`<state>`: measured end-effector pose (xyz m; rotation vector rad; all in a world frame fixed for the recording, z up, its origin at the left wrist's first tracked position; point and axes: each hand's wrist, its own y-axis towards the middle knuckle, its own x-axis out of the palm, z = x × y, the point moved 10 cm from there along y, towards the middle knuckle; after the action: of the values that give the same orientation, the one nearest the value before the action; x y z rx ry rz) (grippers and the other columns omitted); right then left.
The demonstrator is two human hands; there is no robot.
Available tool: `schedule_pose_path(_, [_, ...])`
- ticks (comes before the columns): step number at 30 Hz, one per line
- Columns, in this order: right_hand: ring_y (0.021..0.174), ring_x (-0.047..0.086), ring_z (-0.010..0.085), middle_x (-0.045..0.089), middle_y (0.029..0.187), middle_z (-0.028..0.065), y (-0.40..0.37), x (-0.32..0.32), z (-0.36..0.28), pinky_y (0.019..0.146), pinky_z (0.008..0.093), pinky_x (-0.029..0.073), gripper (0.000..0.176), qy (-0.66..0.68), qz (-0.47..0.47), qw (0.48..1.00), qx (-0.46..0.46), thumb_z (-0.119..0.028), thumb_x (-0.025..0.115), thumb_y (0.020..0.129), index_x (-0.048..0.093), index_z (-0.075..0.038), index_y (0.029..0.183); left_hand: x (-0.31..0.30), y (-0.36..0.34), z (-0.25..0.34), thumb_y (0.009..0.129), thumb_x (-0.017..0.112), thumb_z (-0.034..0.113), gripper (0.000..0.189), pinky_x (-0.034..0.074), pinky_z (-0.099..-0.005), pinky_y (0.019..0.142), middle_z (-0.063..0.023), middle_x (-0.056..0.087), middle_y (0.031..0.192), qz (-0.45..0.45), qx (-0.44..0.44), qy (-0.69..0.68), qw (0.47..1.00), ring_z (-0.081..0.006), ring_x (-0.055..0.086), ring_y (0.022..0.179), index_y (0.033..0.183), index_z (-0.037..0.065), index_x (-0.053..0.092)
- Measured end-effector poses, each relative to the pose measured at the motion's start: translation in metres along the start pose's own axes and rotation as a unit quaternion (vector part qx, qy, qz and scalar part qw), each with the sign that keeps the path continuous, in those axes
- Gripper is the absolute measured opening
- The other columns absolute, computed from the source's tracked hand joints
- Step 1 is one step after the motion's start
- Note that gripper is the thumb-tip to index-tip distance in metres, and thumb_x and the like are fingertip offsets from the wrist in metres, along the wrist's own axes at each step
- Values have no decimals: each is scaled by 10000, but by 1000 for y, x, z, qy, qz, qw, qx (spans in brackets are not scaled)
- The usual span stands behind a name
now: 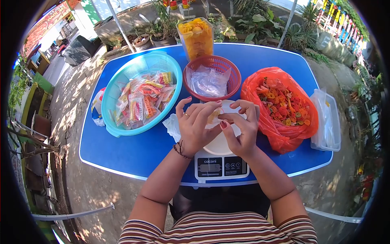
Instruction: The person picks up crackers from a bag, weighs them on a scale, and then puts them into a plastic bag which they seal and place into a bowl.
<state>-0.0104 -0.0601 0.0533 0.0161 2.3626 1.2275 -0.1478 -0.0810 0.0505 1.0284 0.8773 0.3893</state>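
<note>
Above a white kitchen scale with a round white plate, both my hands meet at a small clear plastic bag with something yellowish in it. My left hand pinches the bag's left side between thumb and fingers. From the other side, my right hand grips its edge with thumb and forefinger. My fingers partly hide the bag and its contents. Crumpled white plastic lies beside my left hand.
On the blue table, a turquoise basket holds filled packets. A red basket contains clear bags. A red plastic bag holds colourful crunchy-looking pieces. A clear tub stands far right, a container of yellow pieces at back.
</note>
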Motion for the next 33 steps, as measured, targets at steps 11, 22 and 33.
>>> schedule_pose_path(11, [857, 593, 242, 622, 1029, 124, 8, -13, 16, 731, 329, 489, 136, 62, 48, 996, -33, 42, 665, 897, 676, -17, 1019, 1, 2, -3, 762, 809, 51, 513, 518, -362, 861, -126, 695, 1089, -15, -27, -160, 987, -235, 686, 912, 1234, 10, 613])
schedule_pose_path(22, [808, 593, 272, 642, 906, 125, 7, -1, 33, 735, 359, 475, 69, 120, 16, 992, 37, -6, 671, 877, 628, -2, 931, 15, 0, -32, 931, 697, 43, 72, 500, -290, 780, -103, 693, 936, -25, -146, -232, 961, -174, 640, 844, 974, -15, 692])
schedule_pose_path(33, [754, 549, 262, 617, 828, 84, 9, -2, 26, 719, 359, 394, 81, 98, -14, 995, 4, -19, 664, 773, 605, -29, 827, 19, -1, -33, 873, 737, 39, 87, 482, -309, 730, -84, 672, 889, -36, -173, -240, 954, -208, 616, 823, 922, 29, 666])
